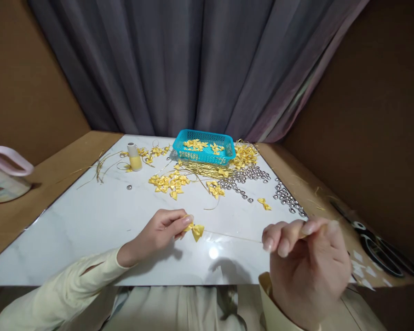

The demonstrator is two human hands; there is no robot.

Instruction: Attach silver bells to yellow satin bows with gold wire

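My left hand point(162, 230) pinches a small yellow ribbon bow point(196, 231) just above the white marble tabletop point(89, 230). A thin gold thread point(234, 236) runs from the bow to the right, where my right hand point(307, 266) holds its other end pinched between thumb and fingers. Both hands are closed. The thread is stretched taut between them.
A turquoise basket point(204, 147) with yellow bows stands at the back. Around it lie loose yellow bows point(169, 183), gold wire strands point(243, 156) and several silver beads point(258, 177). A small spool point(134, 157) stands left of it. Black scissors point(379, 246) lie at the right; a pink-handled bag point(3, 174) sits far left.
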